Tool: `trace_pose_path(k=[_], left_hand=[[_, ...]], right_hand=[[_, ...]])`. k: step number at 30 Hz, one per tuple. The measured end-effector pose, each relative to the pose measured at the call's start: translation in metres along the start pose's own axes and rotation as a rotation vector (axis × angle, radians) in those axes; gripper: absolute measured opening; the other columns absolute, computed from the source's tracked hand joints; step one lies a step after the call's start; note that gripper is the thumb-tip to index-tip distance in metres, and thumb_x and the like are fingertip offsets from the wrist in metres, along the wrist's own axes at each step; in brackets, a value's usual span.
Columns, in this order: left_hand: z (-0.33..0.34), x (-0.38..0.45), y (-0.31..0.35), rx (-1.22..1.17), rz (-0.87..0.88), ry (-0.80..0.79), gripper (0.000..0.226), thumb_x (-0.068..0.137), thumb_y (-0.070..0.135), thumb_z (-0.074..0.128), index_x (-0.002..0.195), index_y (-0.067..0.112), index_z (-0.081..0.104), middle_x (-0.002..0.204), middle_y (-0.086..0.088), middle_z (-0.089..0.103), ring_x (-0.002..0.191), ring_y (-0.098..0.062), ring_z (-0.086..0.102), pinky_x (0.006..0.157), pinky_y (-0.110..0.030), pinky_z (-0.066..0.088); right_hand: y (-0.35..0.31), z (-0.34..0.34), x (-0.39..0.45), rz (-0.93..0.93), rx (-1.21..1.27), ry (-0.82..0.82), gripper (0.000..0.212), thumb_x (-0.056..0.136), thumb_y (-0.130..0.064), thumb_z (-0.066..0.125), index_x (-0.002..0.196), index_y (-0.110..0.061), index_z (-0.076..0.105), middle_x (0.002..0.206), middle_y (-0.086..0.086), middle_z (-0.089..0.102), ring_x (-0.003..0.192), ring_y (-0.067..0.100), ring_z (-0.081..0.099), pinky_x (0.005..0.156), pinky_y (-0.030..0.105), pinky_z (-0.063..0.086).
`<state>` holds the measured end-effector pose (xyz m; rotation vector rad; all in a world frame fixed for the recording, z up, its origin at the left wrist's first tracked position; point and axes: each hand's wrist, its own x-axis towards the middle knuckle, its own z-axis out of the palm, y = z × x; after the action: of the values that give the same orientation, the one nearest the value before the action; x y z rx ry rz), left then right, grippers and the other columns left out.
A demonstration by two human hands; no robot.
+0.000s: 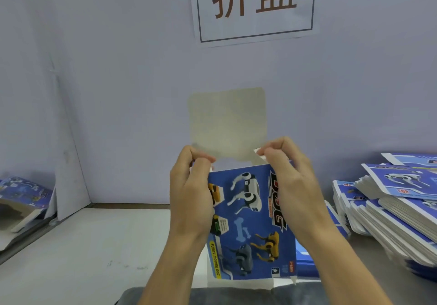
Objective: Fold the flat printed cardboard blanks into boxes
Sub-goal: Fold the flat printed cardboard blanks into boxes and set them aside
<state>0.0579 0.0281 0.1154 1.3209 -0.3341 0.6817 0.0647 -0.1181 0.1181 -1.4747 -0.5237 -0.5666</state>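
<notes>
While stacked blanks [392,212] crowd the table's [82,252] right edge, we hold the box [250,219] upright at centre, left hand [189,186] and right hand [290,181] pinching its top side flaps; perhaps a folded box [21,196] lies far left.

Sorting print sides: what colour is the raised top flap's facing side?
Plain greyish-beige, unprinted, on the top flap of the blue box; head view shows it.
</notes>
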Motion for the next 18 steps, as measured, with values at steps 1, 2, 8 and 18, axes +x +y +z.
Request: trace_pose_path(k=[1, 2, 8, 18], left_hand=[[0.0, 0.0, 0.001, -0.014, -0.026, 0.006, 0.011, 0.079, 0.031, 0.048, 0.082, 0.03, 0.059, 0.075, -0.012, 0.054, 0.063, -0.023, 0.05, 0.048, -0.036, 0.045], [-0.001, 0.0, 0.0, -0.028, -0.044, -0.002, 0.022, 0.078, 0.03, 0.047, 0.092, 0.042, 0.06, 0.085, -0.015, 0.059, 0.07, -0.026, 0.053, 0.055, -0.046, 0.051], [-0.001, -0.001, -0.002, -0.034, 0.031, -0.058, 0.032, 0.083, 0.032, 0.049, 0.109, 0.049, 0.058, 0.097, 0.002, 0.068, 0.077, -0.007, 0.065, 0.061, -0.034, 0.058], [-0.01, -0.005, -0.003, 0.004, 0.05, -0.217, 0.022, 0.085, 0.04, 0.066, 0.102, 0.034, 0.052, 0.105, 0.01, 0.068, 0.092, -0.029, 0.074, 0.066, -0.045, 0.061]], right_hand=[[0.0, 0.001, 0.0, 0.036, 0.023, 0.01, 0.011, 0.1, -0.027, 0.046, 0.092, -0.03, 0.052, 0.053, -0.004, 0.043, 0.049, 0.017, 0.041, 0.042, 0.019, 0.037], [0.002, 0.0, 0.0, 0.073, 0.059, 0.017, 0.017, 0.099, -0.022, 0.046, 0.1, -0.039, 0.05, 0.054, -0.005, 0.045, 0.05, 0.017, 0.041, 0.04, 0.021, 0.038], [0.0, -0.002, 0.002, 0.097, 0.175, 0.0, 0.033, 0.082, -0.033, 0.047, 0.111, -0.039, 0.06, 0.063, -0.002, 0.056, 0.052, 0.017, 0.052, 0.05, 0.03, 0.045], [0.01, -0.006, -0.008, 0.083, 0.303, -0.106, 0.023, 0.082, -0.035, 0.062, 0.103, -0.028, 0.057, 0.098, 0.013, 0.069, 0.078, 0.028, 0.074, 0.06, 0.037, 0.06]])
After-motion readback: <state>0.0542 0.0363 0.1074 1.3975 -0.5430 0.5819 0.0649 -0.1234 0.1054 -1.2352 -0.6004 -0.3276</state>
